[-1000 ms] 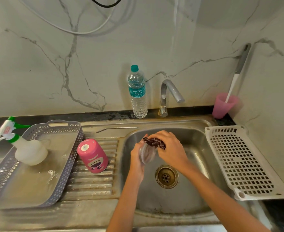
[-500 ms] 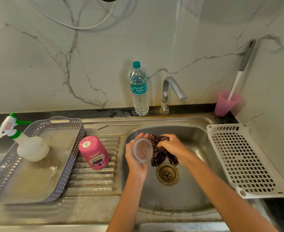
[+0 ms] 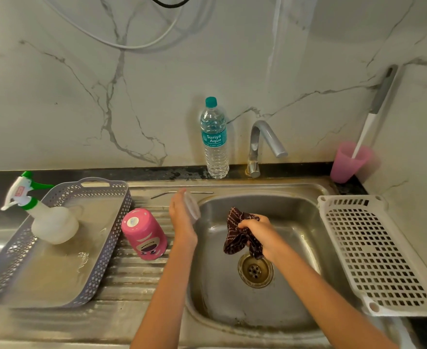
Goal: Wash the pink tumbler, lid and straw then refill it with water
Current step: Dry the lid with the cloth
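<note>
Marble-patterned wall panels back a stainless steel sink set into the table. A ribbed drainboard lies to the left of the basin.

Task items:
- The pink tumbler stands upside down on the drainboard, base up, just left of the basin.
- The lid is clear plastic. The left grip holds it on edge above the line where the drainboard meets the basin. The grip is closed on the lid, but the exact finger placement cannot be read.
- The straw is metal with a bent left end. It lies flat on the rear ledge of the sink, partly hidden behind the fingertips of the left grip.

The right grip is over the basin, fingers curled tight round a dark brown patterned cloth. The cloth hangs bunched just above the drain. The cloth and the lid are apart.

Other items:
- A water bottle with a teal cap stands upright against the wall, just left of the tap.
- A pink cup in the rear right corner holds a brush that leans against the wall.
- A white perforated rack lies on the table right of the basin.
- A grey perforated basket sits at the left end of the drainboard. Inside it are a white spray bottle with green trigger parts and a film of water.
</note>
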A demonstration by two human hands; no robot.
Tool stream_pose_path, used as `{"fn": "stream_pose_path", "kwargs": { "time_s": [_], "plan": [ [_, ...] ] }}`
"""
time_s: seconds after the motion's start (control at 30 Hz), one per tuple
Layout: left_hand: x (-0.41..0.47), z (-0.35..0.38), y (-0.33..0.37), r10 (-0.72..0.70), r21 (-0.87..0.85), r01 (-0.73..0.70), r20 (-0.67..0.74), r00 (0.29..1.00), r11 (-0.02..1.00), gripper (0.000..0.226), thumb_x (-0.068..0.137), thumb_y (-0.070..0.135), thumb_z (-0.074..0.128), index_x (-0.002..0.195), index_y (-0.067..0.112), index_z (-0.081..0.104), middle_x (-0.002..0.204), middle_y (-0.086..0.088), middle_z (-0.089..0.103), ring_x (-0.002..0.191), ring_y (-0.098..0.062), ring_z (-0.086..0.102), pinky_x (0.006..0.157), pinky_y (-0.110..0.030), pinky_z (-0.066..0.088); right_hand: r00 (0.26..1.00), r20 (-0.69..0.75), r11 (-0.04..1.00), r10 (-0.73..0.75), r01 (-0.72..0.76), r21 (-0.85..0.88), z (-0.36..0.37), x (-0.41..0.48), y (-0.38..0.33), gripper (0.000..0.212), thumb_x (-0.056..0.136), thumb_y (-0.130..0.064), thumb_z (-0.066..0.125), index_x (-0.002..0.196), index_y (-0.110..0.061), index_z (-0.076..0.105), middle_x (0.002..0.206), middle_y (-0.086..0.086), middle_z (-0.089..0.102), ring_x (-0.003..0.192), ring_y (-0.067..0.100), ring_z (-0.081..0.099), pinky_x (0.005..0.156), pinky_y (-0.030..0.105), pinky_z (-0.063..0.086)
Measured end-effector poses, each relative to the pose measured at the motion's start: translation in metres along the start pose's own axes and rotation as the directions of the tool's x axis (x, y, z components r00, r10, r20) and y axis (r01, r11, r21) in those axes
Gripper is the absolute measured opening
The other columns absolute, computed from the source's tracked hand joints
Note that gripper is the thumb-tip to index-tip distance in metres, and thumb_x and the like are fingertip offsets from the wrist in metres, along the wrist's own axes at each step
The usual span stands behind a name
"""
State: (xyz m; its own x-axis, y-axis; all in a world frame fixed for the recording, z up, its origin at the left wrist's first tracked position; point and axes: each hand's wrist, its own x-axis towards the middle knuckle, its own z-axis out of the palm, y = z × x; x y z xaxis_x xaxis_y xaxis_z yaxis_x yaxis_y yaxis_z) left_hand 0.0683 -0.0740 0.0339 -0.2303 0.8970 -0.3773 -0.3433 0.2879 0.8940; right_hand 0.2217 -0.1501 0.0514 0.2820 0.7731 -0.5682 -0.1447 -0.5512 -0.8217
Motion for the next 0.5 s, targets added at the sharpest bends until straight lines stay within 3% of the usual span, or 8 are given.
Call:
{"fn": "stream_pose_path", "kwargs": {
  "time_s": [0.07, 0.1, 0.2, 0.23, 0.3, 0.5],
  "plan": [
    [0.02, 0.001, 0.008, 0.177, 0.257, -0.169, -0.01, 0.984, 0.952, 0.031, 0.095, 0.042, 0.057, 0.122, 0.028, 0.053, 0.117, 0.0, 0.055, 0.111, -0.02, 0.054, 0.088, -0.033, 0.046, 1.0, -0.021, 0.999, -0.001, 0.002, 0.032, 0.001, 0.003, 0.0, 0.01, 0.087, -0.005, 0.061, 0.089, -0.014, 0.059, 0.087, 0.008, 0.063, 0.079, 0.018, 0.059, 0.067, 0.028, 0.046],
    [0.03, 0.002, 0.01, 0.278, 0.414, -0.257, 0.011, 0.961, 0.873, 0.035, 0.095, 0.039, 0.057, 0.126, 0.024, 0.053, 0.124, -0.002, 0.052, 0.116, -0.02, 0.051, 0.09, -0.031, 0.044, 1.0, -0.02, 0.999, -0.003, 0.004, 0.039, 0.002, 0.004, 0.001, 0.01, 0.087, -0.004, 0.06, 0.087, -0.014, 0.06, 0.086, 0.008, 0.064, 0.079, 0.019, 0.06, 0.067, 0.029, 0.046],
    [0.058, 0.002, 0.006, 0.458, 0.818, -0.345, 0.113, 0.882, 0.461, 0.052, 0.096, 0.045, 0.051, 0.136, 0.011, 0.047, 0.138, -0.01, 0.044, 0.128, -0.024, 0.038, 0.099, -0.037, 0.037, 1.0, -0.001, 0.998, 0.0, 0.0, 0.064, 0.003, 0.005, 0.005, 0.012, 0.088, -0.004, 0.06, 0.084, -0.016, 0.06, 0.09, 0.01, 0.066, 0.082, 0.021, 0.062, 0.07, 0.031, 0.047],
    [0.065, 0.0, 0.003, 0.477, 0.889, -0.328, 0.147, 0.866, 0.32, 0.055, 0.097, 0.048, 0.047, 0.137, 0.01, 0.046, 0.139, -0.012, 0.043, 0.129, -0.026, 0.037, 0.102, -0.042, 0.037, 1.0, 0.012, 0.997, 0.009, -0.01, 0.081, 0.003, 0.006, 0.006, 0.013, 0.088, -0.005, 0.06, 0.085, -0.018, 0.06, 0.092, 0.011, 0.066, 0.084, 0.022, 0.062, 0.069, 0.031, 0.048],
    [0.078, -0.004, -0.005, 0.468, 0.957, -0.254, 0.161, 0.869, 0.142, 0.055, 0.097, 0.049, 0.043, 0.134, 0.008, 0.046, 0.137, -0.013, 0.045, 0.127, -0.029, 0.039, 0.102, -0.046, 0.037, 1.0, 0.022, 0.994, 0.018, -0.021, 0.108, 0.003, 0.007, 0.008, 0.013, 0.088, -0.005, 0.06, 0.089, -0.017, 0.061, 0.094, 0.011, 0.067, 0.083, 0.022, 0.063, 0.065, 0.029, 0.048],
    [0.105, -0.017, -0.021, 0.42, 0.993, -0.118, 0.096, 0.902, 0.026, 0.046, 0.095, 0.042, 0.047, 0.124, 0.006, 0.049, 0.13, -0.015, 0.048, 0.122, -0.031, 0.042, 0.099, -0.047, 0.037, 0.999, 0.002, 0.987, 0.032, -0.032, 0.154, -0.001, 0.015, 0.013, 0.017, 0.086, -0.005, 0.062, 0.099, -0.016, 0.064, 0.096, 0.012, 0.07, 0.087, 0.025, 0.066, 0.067, 0.03, 0.051]
  ]
}}
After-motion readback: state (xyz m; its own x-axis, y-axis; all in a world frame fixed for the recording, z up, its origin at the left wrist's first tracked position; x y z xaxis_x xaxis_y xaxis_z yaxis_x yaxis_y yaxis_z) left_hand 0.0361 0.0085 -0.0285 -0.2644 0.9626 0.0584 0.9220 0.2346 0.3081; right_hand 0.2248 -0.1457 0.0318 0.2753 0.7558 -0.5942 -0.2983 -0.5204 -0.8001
